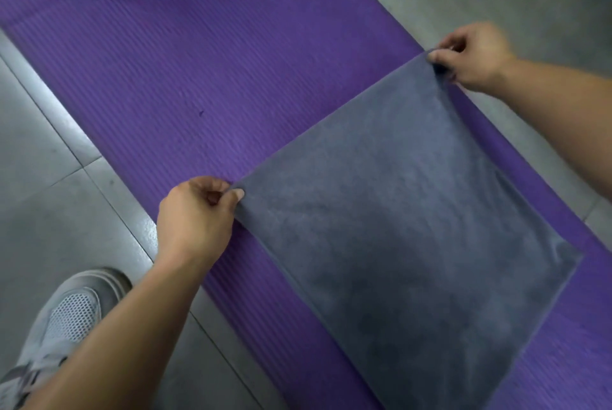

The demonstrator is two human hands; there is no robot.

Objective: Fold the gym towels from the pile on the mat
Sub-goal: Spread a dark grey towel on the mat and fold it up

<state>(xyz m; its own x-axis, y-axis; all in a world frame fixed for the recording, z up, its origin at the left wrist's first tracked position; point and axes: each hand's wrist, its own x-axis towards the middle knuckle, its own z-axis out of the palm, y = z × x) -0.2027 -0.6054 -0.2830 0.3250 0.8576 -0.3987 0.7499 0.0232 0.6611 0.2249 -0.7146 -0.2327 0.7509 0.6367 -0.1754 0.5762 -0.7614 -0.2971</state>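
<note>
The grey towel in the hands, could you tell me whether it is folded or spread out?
Spread out: the grey towel lies flat on the purple mat, left hand and right hand each pinching a corner.

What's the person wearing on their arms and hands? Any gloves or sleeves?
Nothing at all. The left hand and the right hand have no gloves, and no rings or watch show. The left forearm and the right forearm are uncovered as far as the picture reaches, so no sleeves are in sight.
</note>
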